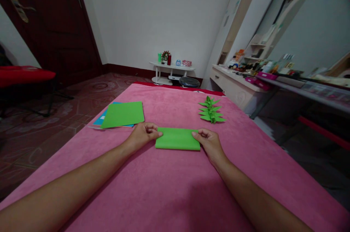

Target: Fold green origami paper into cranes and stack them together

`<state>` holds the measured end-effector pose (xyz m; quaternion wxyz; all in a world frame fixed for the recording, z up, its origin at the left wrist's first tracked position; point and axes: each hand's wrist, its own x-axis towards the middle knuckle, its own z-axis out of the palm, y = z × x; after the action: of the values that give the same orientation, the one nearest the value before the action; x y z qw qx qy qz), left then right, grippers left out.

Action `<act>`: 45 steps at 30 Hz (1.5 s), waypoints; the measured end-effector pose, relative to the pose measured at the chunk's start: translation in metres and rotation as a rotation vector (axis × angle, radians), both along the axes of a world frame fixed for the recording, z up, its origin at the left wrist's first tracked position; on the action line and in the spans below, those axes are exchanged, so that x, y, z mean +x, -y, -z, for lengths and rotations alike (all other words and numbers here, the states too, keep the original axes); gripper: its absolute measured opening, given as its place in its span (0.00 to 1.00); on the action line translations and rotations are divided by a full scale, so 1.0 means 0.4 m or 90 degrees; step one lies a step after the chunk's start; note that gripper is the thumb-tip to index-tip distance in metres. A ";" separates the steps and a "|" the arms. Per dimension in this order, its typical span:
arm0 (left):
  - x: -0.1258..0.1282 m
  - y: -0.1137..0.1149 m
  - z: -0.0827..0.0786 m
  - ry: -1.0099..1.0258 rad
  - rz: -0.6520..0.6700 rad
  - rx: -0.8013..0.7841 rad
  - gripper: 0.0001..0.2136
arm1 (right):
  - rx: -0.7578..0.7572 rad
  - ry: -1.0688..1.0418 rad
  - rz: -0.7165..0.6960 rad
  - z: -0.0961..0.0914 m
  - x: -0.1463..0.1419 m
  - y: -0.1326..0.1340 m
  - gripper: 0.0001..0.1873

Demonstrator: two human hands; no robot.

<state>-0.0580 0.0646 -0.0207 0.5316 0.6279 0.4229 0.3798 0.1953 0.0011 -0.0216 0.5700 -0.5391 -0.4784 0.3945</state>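
Note:
A green paper sheet, folded into a flat rectangle (177,139), lies on the pink cloth-covered surface (169,184) in front of me. My left hand (143,134) pinches its left edge with curled fingers. My right hand (209,141) pinches its right edge the same way. Both forearms reach in from the bottom of the view.
A stack of flat sheets, green on top of blue (121,114), lies at the left. Several folded green paper figures (211,111) sit at the right rear. Beyond are a red chair (24,75), a small white table (171,68) and a cluttered dresser (246,75).

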 end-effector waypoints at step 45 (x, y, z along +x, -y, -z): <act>-0.002 0.007 0.005 -0.241 -0.067 0.229 0.12 | 0.056 0.184 0.040 0.002 -0.006 -0.008 0.13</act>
<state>-0.0587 0.0618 -0.0226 0.3024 0.7495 0.4725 0.3514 0.1929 0.0042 -0.0224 0.5303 -0.5793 -0.5553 0.2736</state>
